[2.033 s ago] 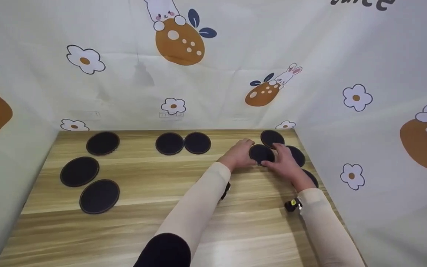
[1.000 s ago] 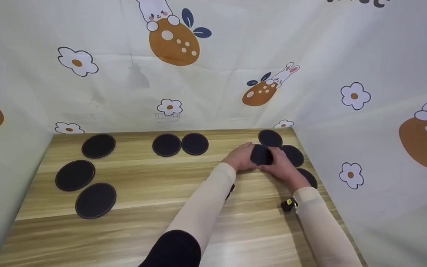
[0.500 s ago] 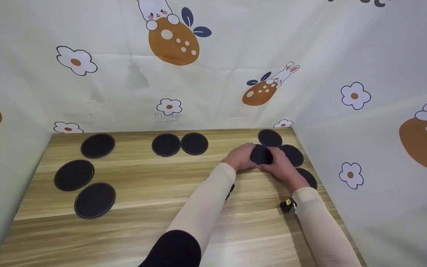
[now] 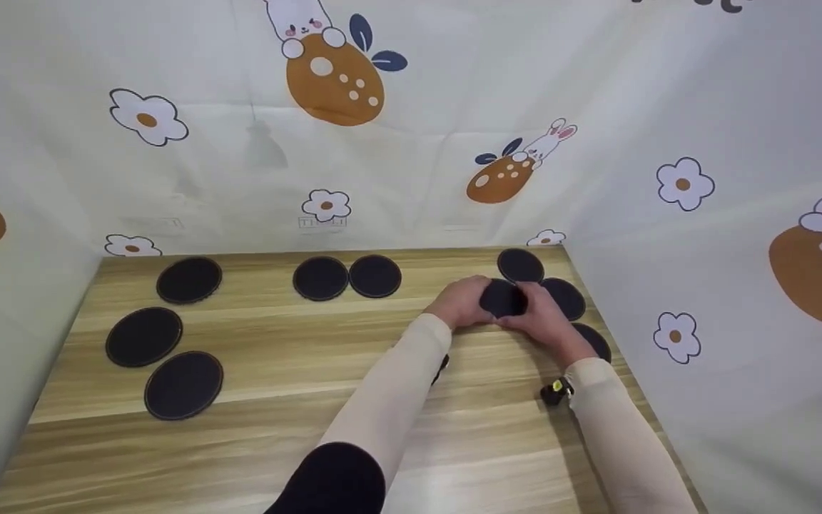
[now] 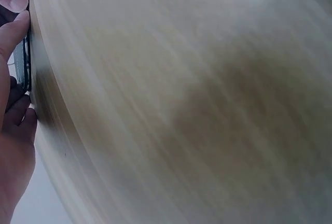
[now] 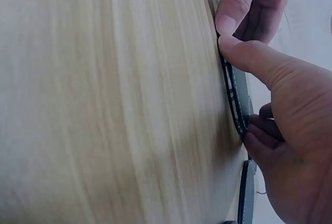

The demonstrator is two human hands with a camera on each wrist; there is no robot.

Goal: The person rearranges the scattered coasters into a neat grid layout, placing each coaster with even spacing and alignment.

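Observation:
A round black coaster point(image 4: 502, 298) with a stitched edge sits between my two hands at the back right of the table. My left hand point(image 4: 462, 303) grips its left side, and my right hand point(image 4: 546, 321) holds it from the right. Their thumbs meet at the near edge, while the fingers curl round the sides. Seen edge-on in the right wrist view, the held coaster point(image 6: 239, 92) shows a layered rim, low over the wood. Several more coasters lie just beyond and to the right, such as the far coaster point(image 4: 520, 265) and the right coaster point(image 4: 563, 299).
Two coasters point(image 4: 375, 276) lie side by side at the back middle of the wooden table point(image 4: 297, 414). Three others, including a coaster point(image 4: 183, 385), are spread over the left side. A patterned curtain point(image 4: 411, 171) stands behind and at both sides.
Both hands have drawn in round the coaster and the thumbs have come together at its near edge. Over the last second the hands have stayed almost still. The head view has shifted slightly.

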